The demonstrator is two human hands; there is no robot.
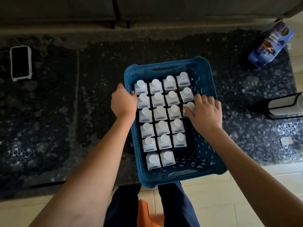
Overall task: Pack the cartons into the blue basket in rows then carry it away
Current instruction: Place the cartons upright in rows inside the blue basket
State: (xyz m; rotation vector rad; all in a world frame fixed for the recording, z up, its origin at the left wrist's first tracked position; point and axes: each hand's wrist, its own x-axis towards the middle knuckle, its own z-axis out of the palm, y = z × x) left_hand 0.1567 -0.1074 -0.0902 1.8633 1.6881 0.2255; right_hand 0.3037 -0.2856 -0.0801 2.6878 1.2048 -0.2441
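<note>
While the left hand [123,102] curls over the basket's [211,128] left rim to steady it, the right hand [205,112] is inside, its fingers [188,110] closed round the cap end of a carton [190,106] that it is setting into the third row at the right-hand column. So the packing step is on, not the carrying. Nineteen or so cartons [161,113] stand upright, caps up, in tidy rows; the far rows are four across, the nearer ones three, and the nearest only two.

The basket sits on the dark desk, its near end overhanging the desk's near edge above the person's knees. Its long axis runs away from the person, tilted slightly to the left at the far end, with handle slots at both short ends.

Next, I'd judge, the carton must be pushed snug against its neighbours and let go. One more carton [270,45] seems to lie toward the far right corner; I can't tell if it belongs.
</note>
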